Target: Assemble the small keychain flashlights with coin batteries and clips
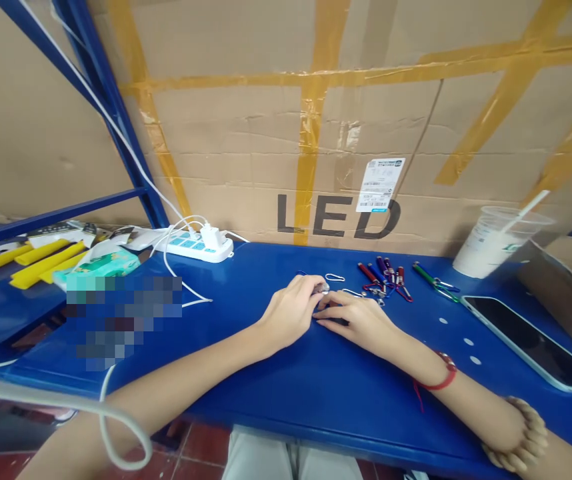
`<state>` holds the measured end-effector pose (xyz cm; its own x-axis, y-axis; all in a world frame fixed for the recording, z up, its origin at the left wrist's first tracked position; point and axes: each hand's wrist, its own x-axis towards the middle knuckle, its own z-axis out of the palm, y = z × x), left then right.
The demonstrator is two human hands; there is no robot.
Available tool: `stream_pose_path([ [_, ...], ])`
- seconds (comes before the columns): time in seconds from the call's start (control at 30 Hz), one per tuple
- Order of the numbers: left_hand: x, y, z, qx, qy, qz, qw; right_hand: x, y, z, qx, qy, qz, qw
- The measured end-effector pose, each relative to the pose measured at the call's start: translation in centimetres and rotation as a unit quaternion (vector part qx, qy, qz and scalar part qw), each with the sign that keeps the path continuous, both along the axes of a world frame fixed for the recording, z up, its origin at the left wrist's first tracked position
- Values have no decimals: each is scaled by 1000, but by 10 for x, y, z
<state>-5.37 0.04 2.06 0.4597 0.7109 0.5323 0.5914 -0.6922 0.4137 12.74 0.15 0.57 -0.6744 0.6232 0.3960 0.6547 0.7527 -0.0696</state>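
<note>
My left hand (293, 308) and my right hand (356, 319) rest together on the blue table (276, 373), fingers curled and meeting over a small silver metal piece (323, 288). Both hands pinch at it; what else they hold is hidden under the fingers. Just beyond lies a silver clip loop (335, 277). A cluster of small coloured keychain pens (385, 277) in red, purple and blue lies to the right of my hands, and a green one (430, 277) sits further right.
A phone (531, 343) lies face up at the right, beside a plastic cup with a straw (491, 243) and a cardboard box (561, 287). A white power strip (201, 247) with cables sits at the back left. Yellow strips (41, 260) lie far left. Cardboard wall behind.
</note>
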Motion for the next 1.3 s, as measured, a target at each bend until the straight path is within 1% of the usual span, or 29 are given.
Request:
stream_pose_path([
  [0.1,0,-3,3,27,38,-9,999,1,4,-1,5,-14,-21,1000],
  [0.27,-1,-1,2,46,58,0,997,3,8,2,6,-37,-67,997],
  [0.37,-2,2,1,35,56,6,998,1,7,5,8,-51,-113,992],
  [0.5,-3,5,1,36,32,16,999,4,7,12,-8,-65,-197,978],
  [0.57,-3,6,1,38,23,20,999,8,7,16,-12,-49,-225,973],
  [0.63,-3,7,0,38,16,14,999,12,6,19,10,16,-233,972],
  [0.7,-3,8,-3,40,9,-5,999,14,3,22,56,120,-213,968],
  [0.77,-2,8,-6,49,0,-25,998,11,-2,23,92,217,-158,959],
  [0.8,-2,8,-8,56,-7,-30,998,9,-4,23,97,250,-122,956],
  [0.87,-1,8,-11,67,-23,-34,997,4,-9,24,88,285,-62,953],
  [0.93,-1,8,-12,70,-42,-38,996,0,-12,25,76,297,-37,951],
  [1.1,-1,9,-11,51,-76,-51,994,0,-12,26,60,300,-18,952],
  [1.3,0,9,-15,19,-98,-64,993,1,-10,21,41,281,-4,959],
])
